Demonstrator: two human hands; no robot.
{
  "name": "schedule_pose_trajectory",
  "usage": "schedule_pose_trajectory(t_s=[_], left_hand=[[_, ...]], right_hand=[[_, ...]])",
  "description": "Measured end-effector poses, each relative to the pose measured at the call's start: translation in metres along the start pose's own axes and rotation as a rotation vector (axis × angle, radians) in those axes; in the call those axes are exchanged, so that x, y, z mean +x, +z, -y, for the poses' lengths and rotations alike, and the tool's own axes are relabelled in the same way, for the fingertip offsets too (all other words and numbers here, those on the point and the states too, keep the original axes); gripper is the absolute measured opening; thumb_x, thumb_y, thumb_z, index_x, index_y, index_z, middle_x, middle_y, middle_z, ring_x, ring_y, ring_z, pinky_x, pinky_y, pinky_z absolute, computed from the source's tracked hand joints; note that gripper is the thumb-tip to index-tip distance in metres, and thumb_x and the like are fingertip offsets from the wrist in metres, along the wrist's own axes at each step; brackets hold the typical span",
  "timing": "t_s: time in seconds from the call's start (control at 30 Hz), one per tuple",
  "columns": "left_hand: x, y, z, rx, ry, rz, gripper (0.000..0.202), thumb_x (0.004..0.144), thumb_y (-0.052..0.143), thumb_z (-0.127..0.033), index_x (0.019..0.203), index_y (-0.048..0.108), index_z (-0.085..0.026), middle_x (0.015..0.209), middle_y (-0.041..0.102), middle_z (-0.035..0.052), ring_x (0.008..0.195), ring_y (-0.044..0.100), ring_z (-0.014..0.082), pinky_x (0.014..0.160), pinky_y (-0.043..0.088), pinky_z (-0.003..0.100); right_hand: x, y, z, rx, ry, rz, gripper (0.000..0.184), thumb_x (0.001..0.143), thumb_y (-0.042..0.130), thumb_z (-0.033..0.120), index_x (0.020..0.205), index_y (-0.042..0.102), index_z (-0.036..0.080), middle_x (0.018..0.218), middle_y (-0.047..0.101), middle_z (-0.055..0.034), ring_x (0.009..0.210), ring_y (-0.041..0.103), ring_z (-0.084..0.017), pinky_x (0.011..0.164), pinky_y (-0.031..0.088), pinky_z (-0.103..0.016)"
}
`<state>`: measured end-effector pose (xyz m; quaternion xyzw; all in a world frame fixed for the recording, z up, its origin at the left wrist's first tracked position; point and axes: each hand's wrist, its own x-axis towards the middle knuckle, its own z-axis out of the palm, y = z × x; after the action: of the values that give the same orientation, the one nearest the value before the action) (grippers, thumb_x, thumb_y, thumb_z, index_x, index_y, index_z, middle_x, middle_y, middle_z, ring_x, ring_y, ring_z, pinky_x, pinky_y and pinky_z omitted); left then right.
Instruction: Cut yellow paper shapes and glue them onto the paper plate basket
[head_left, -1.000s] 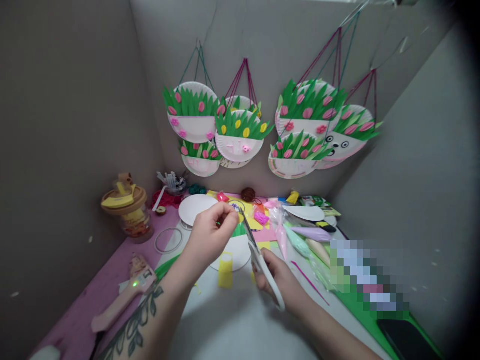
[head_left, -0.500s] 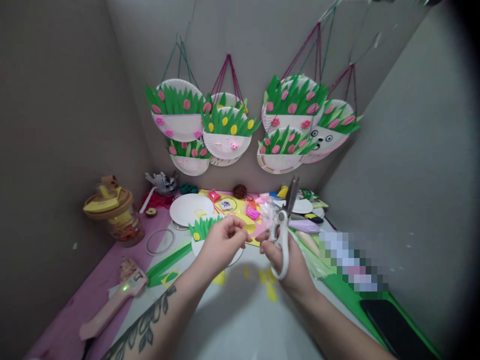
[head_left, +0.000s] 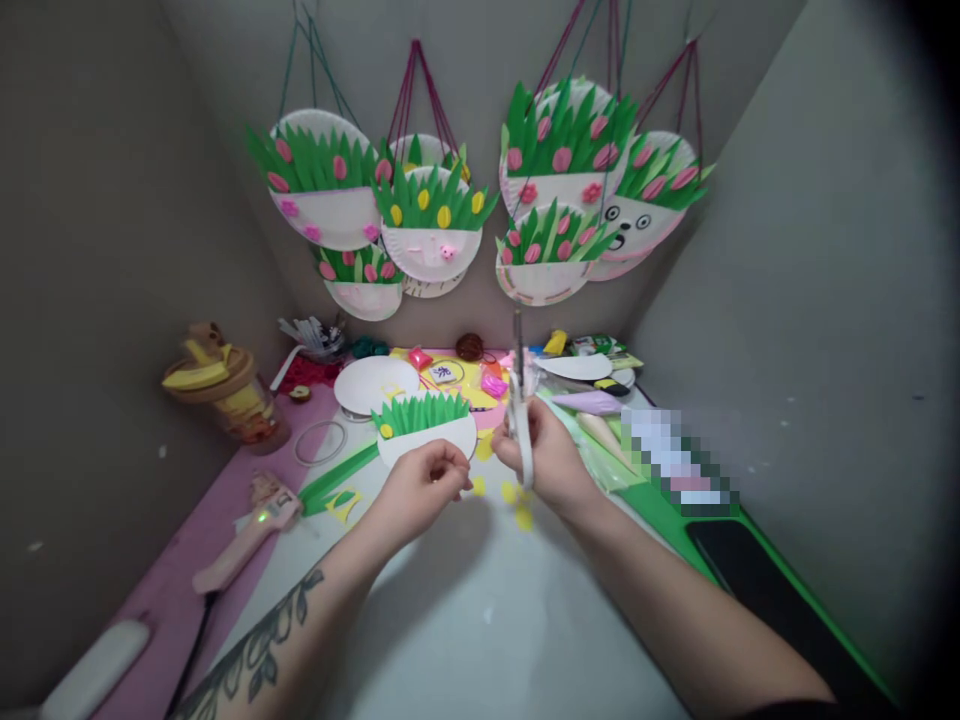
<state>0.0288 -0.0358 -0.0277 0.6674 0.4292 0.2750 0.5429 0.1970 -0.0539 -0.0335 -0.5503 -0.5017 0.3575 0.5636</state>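
My right hand [head_left: 547, 445] is wrapped around the white handles of a pair of scissors [head_left: 519, 410], whose blades point up and away. Fingers pinched together, my left hand [head_left: 427, 485] hovers just in front of a white half paper plate [head_left: 442, 437] edged with green paper grass [head_left: 420, 412]. Whatever its fingertips may hold cannot be made out. One yellow paper piece [head_left: 386, 431] sits on the grass at the left. Another yellow piece [head_left: 484, 445] shows between the plate and my right hand. Several small yellow cut-outs [head_left: 523, 515] lie below the scissors.
Several finished grass-and-tulip plate baskets [head_left: 431, 252] hang by strings on the back wall. To the left are a pink glue gun [head_left: 247, 545], a lidded cup [head_left: 244, 400] and a silver ring [head_left: 320, 443]. A black phone-like slab [head_left: 750, 580] lies right, on green sheet.
The view has tilted down. My hands have drawn lower, and the scissors are turned more edge-on. The yellow piece seen at my left fingertips before is no longer plain there.
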Motion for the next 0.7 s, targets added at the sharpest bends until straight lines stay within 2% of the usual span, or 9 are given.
schedule_pose_trajectory(t_s=[0.13, 0.2, 0.33, 0.43, 0.57, 0.7], left_hand=[[-0.018, -0.002, 0.013, 0.056, 0.057, -0.088, 0.016, 0.076, 0.055, -0.030, 0.074, 0.061, -0.015, 0.069, 0.061, 0.0003, 0.062, 0.052, 0.0112, 0.057, 0.039, 0.021], [-0.022, 0.000, 0.019, 0.086, 0.062, -0.092, 0.016, 0.074, 0.055, -0.029, 0.068, 0.059, -0.015, 0.065, 0.057, -0.0017, 0.059, 0.048, 0.0106, 0.056, 0.036, 0.021], [-0.025, 0.005, 0.028, 0.069, 0.039, -0.059, 0.011, 0.069, 0.053, -0.025, 0.064, 0.056, -0.016, 0.060, 0.053, -0.0037, 0.057, 0.045, 0.0100, 0.056, 0.034, 0.021], [-0.027, 0.006, 0.033, -0.013, -0.003, -0.044, 0.011, 0.068, 0.055, -0.026, 0.065, 0.058, -0.016, 0.061, 0.055, -0.0032, 0.057, 0.046, 0.0100, 0.056, 0.035, 0.022], [-0.029, 0.007, 0.039, -0.108, -0.069, -0.114, 0.017, 0.069, 0.058, -0.033, 0.067, 0.060, -0.016, 0.061, 0.058, -0.0020, 0.057, 0.049, 0.0109, 0.056, 0.037, 0.022], [-0.030, 0.009, 0.044, -0.114, -0.078, -0.115, 0.017, 0.069, 0.059, -0.032, 0.067, 0.062, -0.016, 0.064, 0.063, -0.0003, 0.061, 0.054, 0.0129, 0.060, 0.041, 0.024]], right_hand=[[-0.012, 0.010, -0.010, -0.053, 0.008, 0.249, 0.028, 0.060, 0.064, 0.019, 0.072, 0.040, 0.022, 0.062, 0.054, 0.0072, 0.055, 0.051, -0.012, 0.052, 0.039, -0.022], [-0.017, 0.015, -0.014, -0.086, -0.001, 0.295, 0.028, 0.060, 0.064, 0.017, 0.073, 0.040, 0.022, 0.062, 0.054, 0.0076, 0.056, 0.052, -0.011, 0.052, 0.038, -0.022], [-0.025, 0.017, -0.018, -0.071, 0.034, 0.303, 0.028, 0.060, 0.063, 0.016, 0.073, 0.039, 0.022, 0.061, 0.055, 0.0075, 0.055, 0.052, -0.011, 0.051, 0.037, -0.021], [-0.032, 0.012, -0.021, -0.046, 0.107, 0.251, 0.028, 0.059, 0.064, 0.016, 0.073, 0.040, 0.022, 0.061, 0.057, 0.0070, 0.053, 0.052, -0.011, 0.051, 0.038, -0.022], [-0.050, 0.008, -0.030, -0.058, 0.161, 0.058, 0.025, 0.063, 0.065, 0.021, 0.076, 0.044, 0.021, 0.065, 0.060, 0.0043, 0.056, 0.053, -0.013, 0.052, 0.039, -0.023], [-0.069, 0.014, -0.038, -0.005, 0.193, -0.026, 0.029, 0.065, 0.069, 0.028, 0.081, 0.046, 0.020, 0.073, 0.063, 0.0002, 0.061, 0.055, -0.014, 0.054, 0.041, -0.025]])
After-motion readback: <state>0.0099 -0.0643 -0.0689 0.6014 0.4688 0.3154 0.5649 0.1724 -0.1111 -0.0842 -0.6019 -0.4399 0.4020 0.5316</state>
